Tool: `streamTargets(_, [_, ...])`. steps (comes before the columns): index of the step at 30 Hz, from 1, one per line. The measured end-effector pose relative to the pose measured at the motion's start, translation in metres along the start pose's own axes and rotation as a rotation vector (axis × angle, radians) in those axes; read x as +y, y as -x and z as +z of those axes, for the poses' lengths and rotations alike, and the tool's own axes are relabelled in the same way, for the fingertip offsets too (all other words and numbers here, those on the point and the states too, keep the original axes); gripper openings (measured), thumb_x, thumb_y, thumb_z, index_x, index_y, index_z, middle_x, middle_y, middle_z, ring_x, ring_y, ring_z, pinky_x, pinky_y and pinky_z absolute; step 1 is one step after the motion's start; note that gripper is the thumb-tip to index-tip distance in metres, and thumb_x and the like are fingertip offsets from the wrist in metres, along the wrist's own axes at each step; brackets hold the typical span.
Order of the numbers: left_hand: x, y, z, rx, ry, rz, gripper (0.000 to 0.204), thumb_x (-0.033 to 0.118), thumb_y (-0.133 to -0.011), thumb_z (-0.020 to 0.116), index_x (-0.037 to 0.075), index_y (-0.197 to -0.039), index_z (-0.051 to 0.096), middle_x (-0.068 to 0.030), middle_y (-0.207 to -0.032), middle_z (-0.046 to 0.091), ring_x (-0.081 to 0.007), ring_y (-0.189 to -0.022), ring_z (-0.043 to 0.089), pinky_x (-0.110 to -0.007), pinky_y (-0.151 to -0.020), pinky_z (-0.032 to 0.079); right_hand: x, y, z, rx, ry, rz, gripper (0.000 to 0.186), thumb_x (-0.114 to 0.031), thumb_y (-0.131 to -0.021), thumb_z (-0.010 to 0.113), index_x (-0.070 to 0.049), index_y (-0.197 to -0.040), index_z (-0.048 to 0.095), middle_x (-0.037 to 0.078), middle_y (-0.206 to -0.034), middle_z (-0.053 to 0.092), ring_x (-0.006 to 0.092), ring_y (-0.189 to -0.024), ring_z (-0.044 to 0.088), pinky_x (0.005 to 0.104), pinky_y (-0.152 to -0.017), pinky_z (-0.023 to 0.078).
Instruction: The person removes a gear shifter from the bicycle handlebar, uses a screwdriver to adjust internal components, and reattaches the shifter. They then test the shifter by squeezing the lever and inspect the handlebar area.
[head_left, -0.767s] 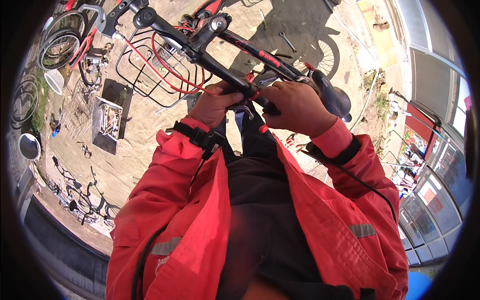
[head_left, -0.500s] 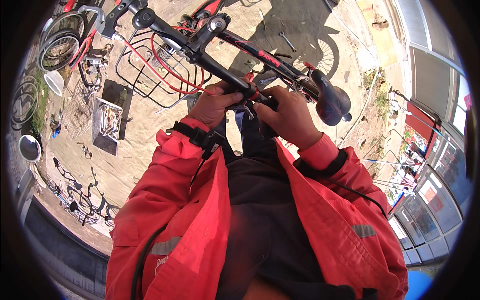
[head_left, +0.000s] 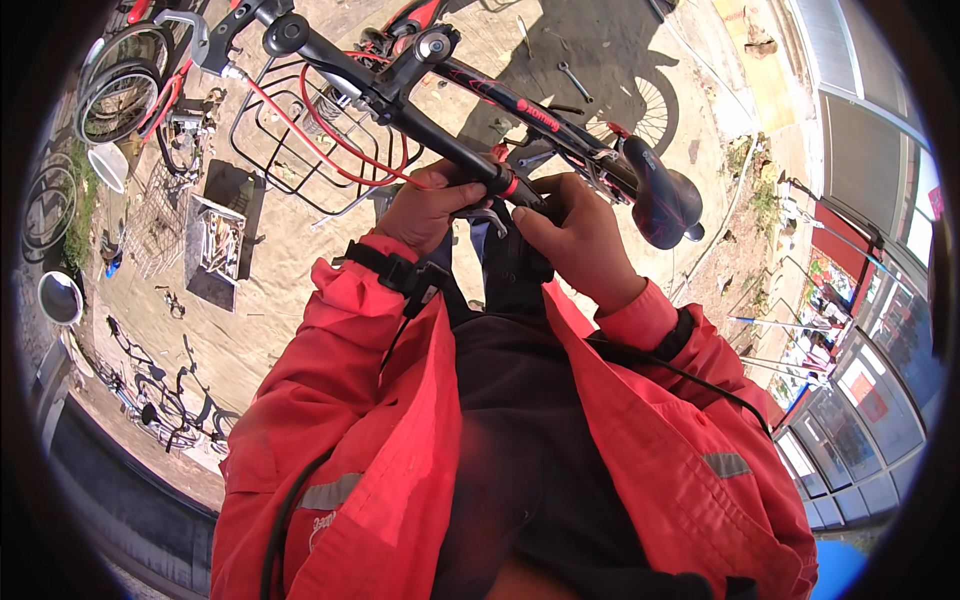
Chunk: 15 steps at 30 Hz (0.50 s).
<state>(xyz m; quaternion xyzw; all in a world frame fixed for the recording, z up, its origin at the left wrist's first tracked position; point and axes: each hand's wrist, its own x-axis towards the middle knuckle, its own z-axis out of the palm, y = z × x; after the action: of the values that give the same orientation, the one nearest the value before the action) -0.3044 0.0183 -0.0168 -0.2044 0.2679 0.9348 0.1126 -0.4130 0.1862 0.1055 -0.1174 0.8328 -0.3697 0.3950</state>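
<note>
1. While I follow the feed from my remote post, the left hand (head_left: 425,212) – closed around the near part of a black handlebar (head_left: 440,145), thumb laid against it, a silver brake lever (head_left: 497,218) just beside.
2. Right hand (head_left: 585,238): narrow, fingers curled over the bar's near end, thumb alongside. What lies inside the curl is hidden from me.
3. Handlebar, location: above the ground (head_left: 300,290), in front of the wearer's body, slanting from between the hands toward the ground's far left corner. A red ring (head_left: 510,187) shows near its held end.
4. Bicycle (head_left: 490,92): black with red markings, a black saddle (head_left: 665,205) to the right of the right hand, a red cable (head_left: 298,138) looping left of the bar.
5. Wire basket (head_left: 290,170): black, left of the bar.
6. Spanner (head_left: 575,82): flat on the ground, toward its far edge, beyond the bicycle.
7. Toolbox (head_left: 210,287): metal, filled with small items I cannot tell apart, toward the ground's left edge.
8. Wheels (head_left: 85,100): at the ground's far left corner.
9. Second bicycle (head_left: 160,400) – near left corner of the ground.
10. Jacket (head_left: 360,460): red, on the wearer, black strap (head_left: 380,268) at the left wrist.
</note>
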Motion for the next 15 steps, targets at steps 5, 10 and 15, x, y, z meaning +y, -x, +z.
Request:
streamTargets(5, [-0.002,-0.001,0.002,0.044,-0.011,0.027,0.038,-0.001,-0.095,0.060,0.000,-0.132,0.058,-0.0109,-0.127,0.065,-0.0209,-0.120,0.061,-0.034,-0.105,0.047,0.002,-0.005,-0.021,-0.029,0.424,-0.375,0.042,-0.017,-0.074,0.077,-0.001,-0.111,0.065,0.013,-0.093,0.068,0.0242,-0.081,0.068,0.0348,-0.074,0.053])
streamTargets(10, [-0.003,-0.002,0.000,0.030,0.011,0.032,0.042,-0.002,-0.094,0.063,0.000,-0.136,0.059,-0.0059,-0.125,0.067,-0.0141,-0.113,0.063,-0.027,-0.100,0.049,0.004,-0.019,-0.032,-0.108,0.521,-0.482,0.041,-0.018,-0.071,0.077,-0.004,-0.108,0.067,0.012,-0.088,0.063,0.0295,-0.081,0.065,0.0389,-0.074,0.052])
streamTargets(15, [-0.002,-0.001,0.001,0.040,0.023,0.013,0.040,-0.003,-0.094,0.062,0.000,-0.134,0.059,-0.0078,-0.125,0.067,-0.0165,-0.116,0.063,-0.029,-0.102,0.048,0.001,-0.025,-0.038,-0.188,0.577,-0.549,0.039,-0.017,-0.069,0.076,-0.006,-0.105,0.068,0.010,-0.086,0.063,0.0308,-0.080,0.064,0.0397,-0.074,0.052])
